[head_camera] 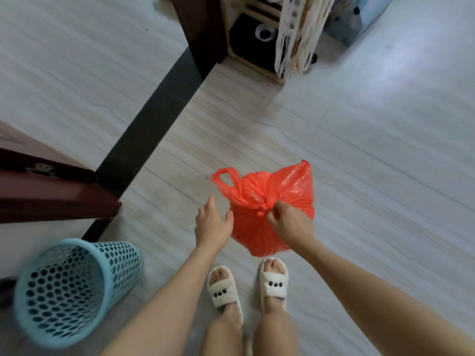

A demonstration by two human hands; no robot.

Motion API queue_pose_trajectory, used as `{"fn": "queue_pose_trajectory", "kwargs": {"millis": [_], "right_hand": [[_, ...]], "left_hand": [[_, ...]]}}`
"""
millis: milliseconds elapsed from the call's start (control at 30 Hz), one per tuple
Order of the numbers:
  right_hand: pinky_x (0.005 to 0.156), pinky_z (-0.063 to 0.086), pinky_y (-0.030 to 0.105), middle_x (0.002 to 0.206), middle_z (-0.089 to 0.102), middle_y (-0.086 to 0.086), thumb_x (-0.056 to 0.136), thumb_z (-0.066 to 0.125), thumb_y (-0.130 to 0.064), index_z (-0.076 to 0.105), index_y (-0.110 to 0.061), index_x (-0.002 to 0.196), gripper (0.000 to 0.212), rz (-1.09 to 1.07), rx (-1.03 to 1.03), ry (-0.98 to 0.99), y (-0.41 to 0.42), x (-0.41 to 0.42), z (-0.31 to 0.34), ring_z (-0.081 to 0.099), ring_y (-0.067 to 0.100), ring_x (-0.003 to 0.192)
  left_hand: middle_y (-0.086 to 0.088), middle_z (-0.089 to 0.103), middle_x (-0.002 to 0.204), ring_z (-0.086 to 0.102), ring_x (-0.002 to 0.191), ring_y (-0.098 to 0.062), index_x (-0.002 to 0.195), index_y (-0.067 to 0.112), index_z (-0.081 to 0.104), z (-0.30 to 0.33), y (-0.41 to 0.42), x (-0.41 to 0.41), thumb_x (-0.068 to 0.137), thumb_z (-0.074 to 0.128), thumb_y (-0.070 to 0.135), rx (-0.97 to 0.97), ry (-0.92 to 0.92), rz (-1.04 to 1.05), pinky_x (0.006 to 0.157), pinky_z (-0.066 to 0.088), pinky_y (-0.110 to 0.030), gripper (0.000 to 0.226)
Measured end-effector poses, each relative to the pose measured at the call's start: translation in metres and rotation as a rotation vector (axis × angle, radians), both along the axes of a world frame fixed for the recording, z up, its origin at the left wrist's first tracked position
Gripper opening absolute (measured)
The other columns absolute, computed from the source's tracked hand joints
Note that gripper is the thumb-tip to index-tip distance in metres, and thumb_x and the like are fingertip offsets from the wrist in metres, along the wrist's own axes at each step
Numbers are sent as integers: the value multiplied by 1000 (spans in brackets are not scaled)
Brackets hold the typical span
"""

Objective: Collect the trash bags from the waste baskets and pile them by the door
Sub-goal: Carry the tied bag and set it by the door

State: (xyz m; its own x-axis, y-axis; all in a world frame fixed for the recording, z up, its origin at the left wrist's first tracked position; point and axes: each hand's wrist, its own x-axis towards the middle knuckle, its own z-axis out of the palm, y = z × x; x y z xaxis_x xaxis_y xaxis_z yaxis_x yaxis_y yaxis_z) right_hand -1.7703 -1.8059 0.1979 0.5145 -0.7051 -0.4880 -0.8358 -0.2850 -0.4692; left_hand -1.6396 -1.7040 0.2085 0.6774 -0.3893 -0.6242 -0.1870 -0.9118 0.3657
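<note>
A knotted orange-red trash bag (pixel 259 201) hangs over the pale floor in front of my feet. My right hand (pixel 289 222) is pinched shut on its knot. My left hand (pixel 213 222) is open just left of the bag, fingers apart, its fingertips near the bag's side. A light blue perforated waste basket (pixel 74 289) stands at the lower left with no bag in it. A dark red door (pixel 51 194) edge juts in from the left.
A black threshold strip (pixel 154 119) runs diagonally across the floor from the door. A wooden shelf unit (pixel 254 39) with a hanging net bag (pixel 298 34) stands at the top centre. My feet in white slippers (pixel 246 286) are below the bag.
</note>
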Motion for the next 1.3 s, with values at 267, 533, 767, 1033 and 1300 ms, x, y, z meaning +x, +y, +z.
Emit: {"fn": "queue_pose_trajectory", "kwargs": {"millis": [267,533,767,1033,1300], "right_hand": [[65,37,34,90,68,16,87,47,-30,49,-15,74,20,-354,10,-23,-86,-97,193,61,37,89],[65,34,34,90,66,18,87,45,-28,46,-14,72,20,-639,-83,-23,-191,-186,287,60,38,88],[67,39,38,95,65,19,86,45,-23,49,-12,82,13,-822,-189,81,-328,-269,303,60,41,92],[77,42,41,103,63,25,89,44,-18,51,0,98,22,-1197,-211,110,-482,-372,339,57,42,98],[76,41,38,98,65,19,85,51,-22,46,-13,83,10,-1321,-241,-16,-642,-513,338,58,38,97]], "left_hand": [[-9,37,143,34,132,-28,142,19,31,192,-95,-74,89,50,32,-93,-187,-483,107,28,-40,57],[-6,36,144,33,133,-26,140,21,32,276,-229,-145,90,48,32,-205,-136,-600,108,26,-40,54],[-4,33,148,27,137,-23,143,22,27,291,-411,-181,91,43,40,-272,-251,-976,113,19,-41,58],[-5,24,153,16,143,-24,145,22,23,318,-635,-277,93,40,40,-337,-241,-1213,116,13,-45,58],[-6,25,152,17,142,-23,144,22,25,317,-814,-454,92,42,41,-446,-242,-1413,116,14,-48,57]]}}
